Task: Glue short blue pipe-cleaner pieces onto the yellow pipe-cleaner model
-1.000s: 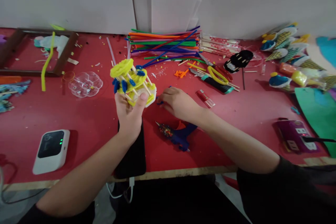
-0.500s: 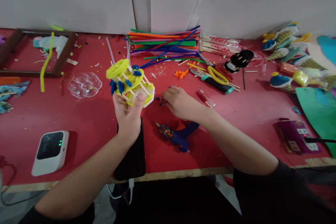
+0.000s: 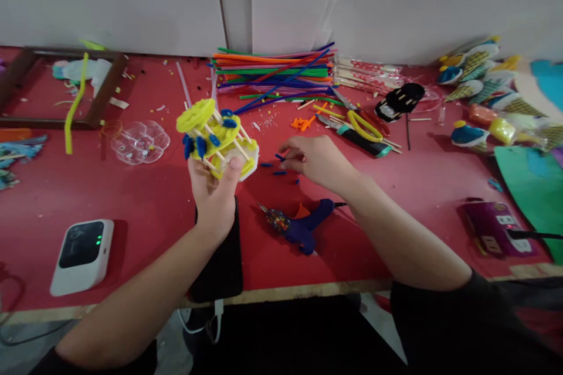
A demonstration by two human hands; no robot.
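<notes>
Around: a red table strewn with scraps. A bundle of coloured straws lies at the wall, yellow-handled cutters to its right, and a clear flower-shaped tray at left.
Near edge: a white device with green lights lies at left. A black phone is partly covered by the left forearm. A purple glue gun lies between the two arms, its nozzle pointing left.
In the way: the left hand's thumb and palm hide the lower end of the yellow stick model.
Left hand: clasped around the model's base and raised above the table, with the thumb pressed on the pale lower disc.
Model's look: yellow discs joined by wooden sticks into a tilted cage, with blue pieces stuck on the sticks.
Right hand: low over the table, fingertips pinching a small blue piece, possibly a cut bit of straw.
Loose blue bits: on the table just left of that pinch, near the model.
</notes>
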